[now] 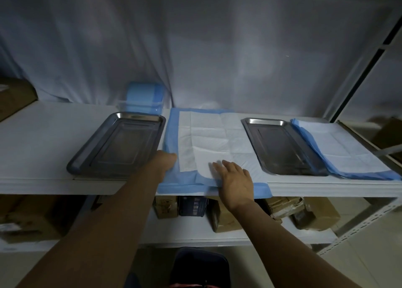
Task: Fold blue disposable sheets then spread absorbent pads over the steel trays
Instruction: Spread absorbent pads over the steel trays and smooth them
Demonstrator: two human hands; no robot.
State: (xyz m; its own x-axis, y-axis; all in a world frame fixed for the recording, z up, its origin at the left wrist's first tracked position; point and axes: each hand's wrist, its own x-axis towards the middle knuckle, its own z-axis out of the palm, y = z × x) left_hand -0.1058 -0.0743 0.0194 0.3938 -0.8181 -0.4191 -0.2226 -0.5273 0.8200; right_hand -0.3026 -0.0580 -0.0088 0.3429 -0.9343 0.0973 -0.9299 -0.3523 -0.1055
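1. We saw the white shelf run the full width of the view under both hands, its front edge just below our right wrist and bare board stretching left of our left fingers.
2. The spread absorbent pad lay on the shelf between two trays, white face up inside a blue border, reaching away from our fingertips toward the draped white cloth at the back. Its near blue edge hung slightly over the shelf front, beneath our right palm.
3. The left steel tray sat just left of our left fingers; nothing lay in its basin, and its near right corner was close beside our knuckles.
4. The right steel tray lay right of our right fingers, well apart from them, and it held nothing that we could see.
5. A folded pad stack rested beyond that tray, lapping its right rim, far from either hand.
6. A blue sheet roll stood in a clear bin behind the left tray, past our left fingertips.
7. Our left hand gripped the pad's left blue border, fingers curled round the edge.
8. Our right hand pressed flat on the pad's near end, fingers straight and slightly spread, beside a raised fold of white.
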